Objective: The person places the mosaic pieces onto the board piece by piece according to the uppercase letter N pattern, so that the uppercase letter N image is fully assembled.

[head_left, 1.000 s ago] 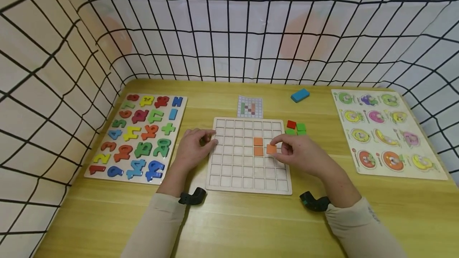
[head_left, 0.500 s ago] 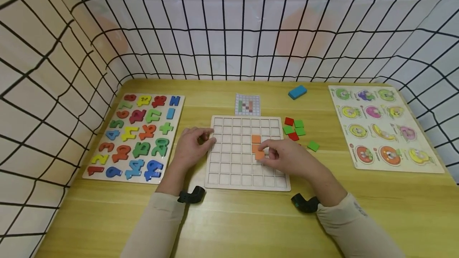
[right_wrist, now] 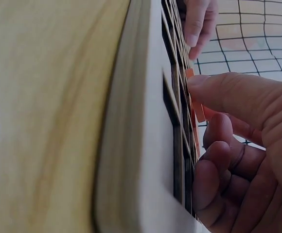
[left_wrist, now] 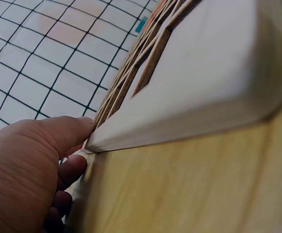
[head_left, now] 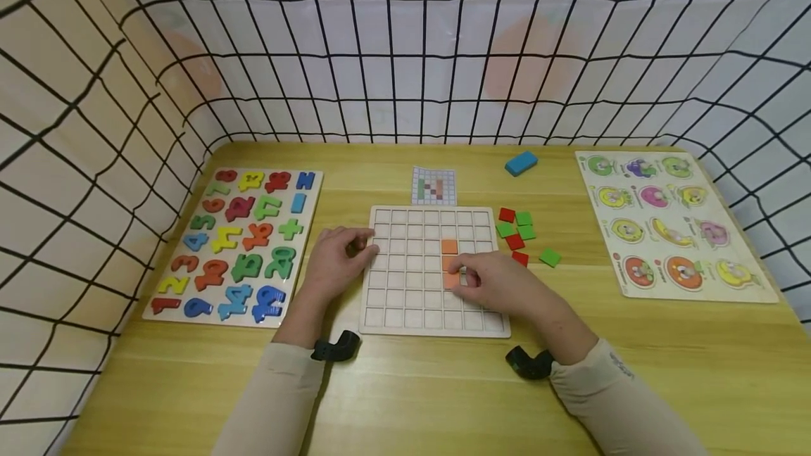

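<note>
A pale wooden grid board (head_left: 405,298) lies at the table's middle. Two orange square tiles, the upper one (head_left: 449,246) fully visible, sit in neighbouring cells of one column. Directly below them my right hand (head_left: 497,283) pinches a third orange tile (head_left: 451,281) between thumb and forefinger. In the right wrist view this held tile (right_wrist: 198,109) stands tilted against the grid, partly hidden by the thumb. My left hand (head_left: 336,262) rests beside the board's left edge, its thumb and forefinger tips touching that edge; the left wrist view shows the thumb (left_wrist: 75,128) at the rim.
Loose red tiles (head_left: 507,214) and green tiles (head_left: 550,257) lie right of the board. A pattern card (head_left: 434,186) touches its far edge. Beyond are a blue block (head_left: 522,163), a number puzzle (head_left: 307,231) at left and a fruit puzzle (head_left: 671,276) at right. Black netting (head_left: 393,56) surrounds the table.
My right hand has carried the orange tile leftward and down the board to the cell below the other two. More red and green tiles have come into sight. The left hand stays put.
</note>
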A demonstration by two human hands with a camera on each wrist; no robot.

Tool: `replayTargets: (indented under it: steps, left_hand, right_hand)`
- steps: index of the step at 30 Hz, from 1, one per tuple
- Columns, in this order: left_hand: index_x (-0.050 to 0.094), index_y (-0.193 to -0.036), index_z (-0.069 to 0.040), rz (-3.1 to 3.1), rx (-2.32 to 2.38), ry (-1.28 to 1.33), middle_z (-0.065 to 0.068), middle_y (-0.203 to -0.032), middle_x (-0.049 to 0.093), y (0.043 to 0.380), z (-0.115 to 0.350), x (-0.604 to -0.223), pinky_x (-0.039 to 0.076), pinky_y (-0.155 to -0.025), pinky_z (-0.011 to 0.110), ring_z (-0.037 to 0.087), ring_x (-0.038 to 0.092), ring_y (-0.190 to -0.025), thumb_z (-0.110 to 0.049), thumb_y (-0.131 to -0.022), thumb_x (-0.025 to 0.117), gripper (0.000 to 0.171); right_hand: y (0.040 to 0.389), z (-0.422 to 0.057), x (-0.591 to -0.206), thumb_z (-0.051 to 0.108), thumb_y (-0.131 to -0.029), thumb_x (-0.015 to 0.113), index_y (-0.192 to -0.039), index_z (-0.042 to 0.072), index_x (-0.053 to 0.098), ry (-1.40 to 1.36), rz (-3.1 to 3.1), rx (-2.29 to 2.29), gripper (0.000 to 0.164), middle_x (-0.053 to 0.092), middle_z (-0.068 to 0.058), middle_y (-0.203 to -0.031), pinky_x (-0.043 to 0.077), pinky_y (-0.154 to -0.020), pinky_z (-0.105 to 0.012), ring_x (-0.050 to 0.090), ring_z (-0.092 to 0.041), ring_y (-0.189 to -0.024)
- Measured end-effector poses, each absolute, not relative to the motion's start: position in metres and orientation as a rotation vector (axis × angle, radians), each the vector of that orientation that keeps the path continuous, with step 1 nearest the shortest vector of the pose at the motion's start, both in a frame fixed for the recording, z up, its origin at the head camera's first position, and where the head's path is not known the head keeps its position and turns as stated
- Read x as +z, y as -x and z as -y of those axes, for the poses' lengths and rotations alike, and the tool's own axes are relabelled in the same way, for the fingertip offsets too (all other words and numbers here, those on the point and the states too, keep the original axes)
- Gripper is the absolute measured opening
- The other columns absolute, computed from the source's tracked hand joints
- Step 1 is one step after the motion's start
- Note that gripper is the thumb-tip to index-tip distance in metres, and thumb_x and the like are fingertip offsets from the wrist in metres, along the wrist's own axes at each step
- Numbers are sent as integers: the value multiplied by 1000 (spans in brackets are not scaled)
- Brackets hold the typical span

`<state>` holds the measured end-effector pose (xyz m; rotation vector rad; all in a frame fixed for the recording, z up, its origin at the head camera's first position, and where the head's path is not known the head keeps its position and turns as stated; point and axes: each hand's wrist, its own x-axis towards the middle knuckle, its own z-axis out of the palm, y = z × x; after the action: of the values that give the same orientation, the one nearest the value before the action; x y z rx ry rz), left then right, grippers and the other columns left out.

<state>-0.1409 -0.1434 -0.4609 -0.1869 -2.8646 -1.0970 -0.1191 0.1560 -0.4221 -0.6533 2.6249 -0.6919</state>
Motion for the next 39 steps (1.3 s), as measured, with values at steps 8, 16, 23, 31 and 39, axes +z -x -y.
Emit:
replayTargets:
  steps: [8,16,23,31,39]
  left_hand:
    - [75,-123,-16,2862,-1101,185,5,-93,67,141,144,-460,37,-80,34,23,49,-90,-29,-92,76,33]
    - [74,-123,-15,2864,-1110,203,5,-93,67,141,143,-459,36,-80,34,23,49,-90,-29,-92,76,34]
    - [74,-124,-14,2868,-1102,209,5,-92,66,141,144,-461,36,-80,35,23,49,-90,-29,-92,76,34]
    - [74,-123,-14,2864,-1101,208,5,-92,65,141,145,-460,34,-80,35,23,48,-90,-28,-93,75,34]
    - [74,-123,-14,2861,-1109,209,5,-92,66,141,144,-459,35,-80,35,24,48,-90,-28,-93,75,33]
  right_hand:
    - [119,-154,-424,30,-93,74,-115,19,70,656,-2650,-659,25,53,7,-70,39,-60,-25,48,-9,-64]
    - [118,-155,-424,30,-93,73,-117,18,70,642,-2655,-653,27,53,6,-71,39,-59,-25,48,-10,-64]
    - [118,-154,-425,31,-93,73,-118,19,70,644,-2662,-647,28,53,6,-71,39,-60,-26,48,-10,-65]
    - [119,-152,-423,30,-93,74,-119,18,70,652,-2665,-640,29,53,6,-71,38,-60,-26,48,-10,-64]
    - [120,-161,-419,29,-93,74,-116,23,70,535,-2594,-772,25,54,4,-73,39,-60,-27,49,-13,-66]
